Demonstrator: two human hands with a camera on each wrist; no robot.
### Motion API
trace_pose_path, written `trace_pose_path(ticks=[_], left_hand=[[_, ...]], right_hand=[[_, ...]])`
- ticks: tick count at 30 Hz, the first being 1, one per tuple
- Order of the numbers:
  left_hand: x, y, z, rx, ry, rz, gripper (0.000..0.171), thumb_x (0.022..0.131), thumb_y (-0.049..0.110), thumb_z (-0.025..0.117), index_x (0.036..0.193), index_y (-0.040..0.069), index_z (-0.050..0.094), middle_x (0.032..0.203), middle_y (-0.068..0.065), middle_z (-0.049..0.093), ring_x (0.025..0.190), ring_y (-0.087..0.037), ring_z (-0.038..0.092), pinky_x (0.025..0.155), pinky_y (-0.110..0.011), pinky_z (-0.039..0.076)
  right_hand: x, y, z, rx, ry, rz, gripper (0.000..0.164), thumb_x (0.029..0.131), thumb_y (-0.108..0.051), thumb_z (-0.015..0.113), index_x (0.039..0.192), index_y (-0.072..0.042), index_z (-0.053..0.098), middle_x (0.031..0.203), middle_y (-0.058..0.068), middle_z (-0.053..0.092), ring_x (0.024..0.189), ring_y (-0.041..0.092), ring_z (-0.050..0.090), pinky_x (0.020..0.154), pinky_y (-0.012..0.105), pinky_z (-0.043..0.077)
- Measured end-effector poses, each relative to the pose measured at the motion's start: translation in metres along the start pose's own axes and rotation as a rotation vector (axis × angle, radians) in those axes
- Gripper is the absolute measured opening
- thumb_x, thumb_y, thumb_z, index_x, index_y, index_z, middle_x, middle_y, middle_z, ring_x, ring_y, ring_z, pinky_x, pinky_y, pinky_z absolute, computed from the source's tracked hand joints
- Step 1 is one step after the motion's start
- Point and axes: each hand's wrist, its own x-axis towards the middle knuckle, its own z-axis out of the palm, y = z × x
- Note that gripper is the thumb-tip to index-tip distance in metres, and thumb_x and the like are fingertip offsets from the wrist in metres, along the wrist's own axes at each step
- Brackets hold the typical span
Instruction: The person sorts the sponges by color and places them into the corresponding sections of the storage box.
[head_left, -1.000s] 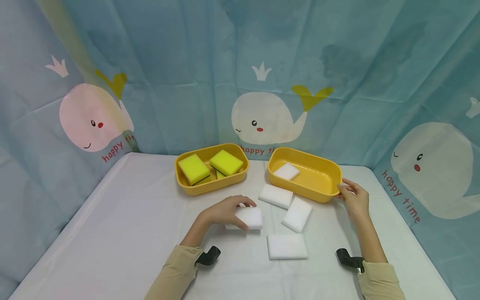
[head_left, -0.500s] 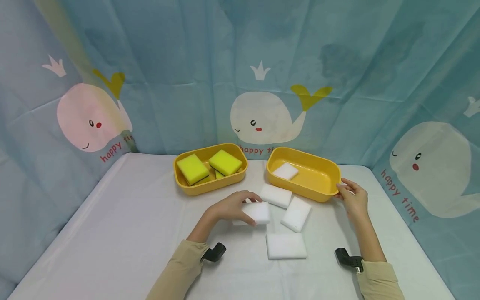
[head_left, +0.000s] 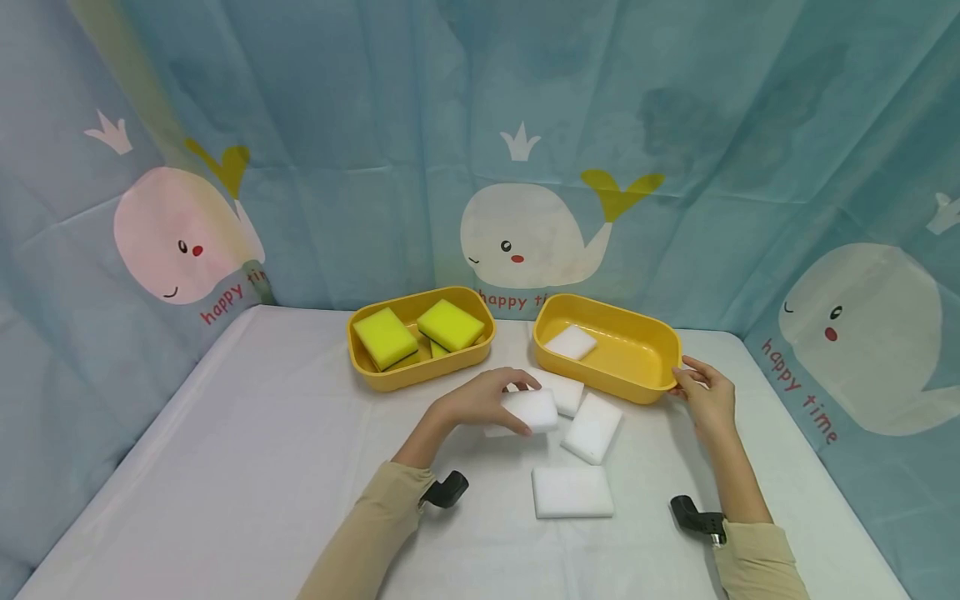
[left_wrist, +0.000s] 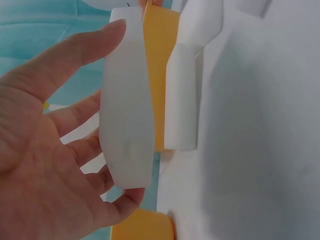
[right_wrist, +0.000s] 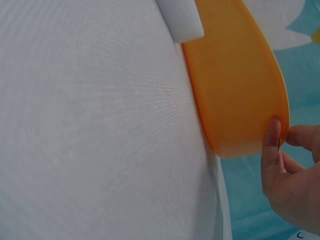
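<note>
White blocks (head_left: 592, 428) before right tray (head_left: 633, 354), room above

We see soft, diffuse light: a blurry shadow (left_wrist: 235, 135) spreads below the left hand (left_wrist: 52, 155), and both wrist views look dimmer than the head view.

I observe the right hand (right_wrist: 292, 175) pinching an orange tray (right_wrist: 235, 80) by its rim; a white block (right_wrist: 182, 20) lies near the tray; white cloth (right_wrist: 100, 125) alongside; blue backdrop (right_wrist: 252, 197) beyond.
</note>
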Motion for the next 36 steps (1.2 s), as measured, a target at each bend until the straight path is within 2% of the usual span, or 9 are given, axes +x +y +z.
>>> trace_pose_path(ticks=[7,14,23,36], left_hand=[[0.009,0.008,0.001,0.007,-0.007,0.0,0.062,0.084,0.021,0.091,0.139,0.011,0.064,0.135,-0.007,0.063,0.122,-0.023,0.056,0.11,-0.038,0.048],[0.02,0.013,0.002,0.024,-0.011,-0.013,0.063,0.085,0.026,0.091,0.14,0.013,0.064,0.136,-0.007,0.063,0.121,-0.023,0.056,0.107,-0.038,0.049],[0.031,0.022,0.004,0.002,-0.003,-0.025,0.065,0.084,0.027,0.091,0.141,0.014,0.063,0.136,-0.006,0.063,0.115,-0.019,0.056,0.1,-0.033,0.05],[0.05,0.036,0.008,0.009,0.014,-0.018,0.064,0.085,0.03,0.091,0.14,0.015,0.064,0.135,-0.007,0.064,0.115,-0.019,0.057,0.099,-0.032,0.051]], right_hand=[[0.0,0.0,0.001,-0.005,0.0,-0.001,0.052,0.108,-0.012,0.06,0.155,0.006,0.046,0.103,0.001,0.051,0.069,-0.002,0.062,0.069,0.01,0.056],[0.001,0.0,0.0,-0.012,-0.006,-0.001,0.053,0.108,-0.012,0.06,0.156,0.005,0.045,0.104,0.001,0.051,0.069,-0.002,0.062,0.07,0.01,0.056],[0.001,-0.001,0.0,-0.01,-0.003,0.002,0.052,0.108,-0.013,0.059,0.155,0.005,0.046,0.103,0.0,0.052,0.07,-0.002,0.062,0.071,0.009,0.056],[0.001,0.0,0.0,0.0,-0.001,0.003,0.052,0.108,-0.011,0.059,0.155,0.006,0.046,0.102,0.0,0.051,0.07,-0.002,0.061,0.07,0.009,0.056]])
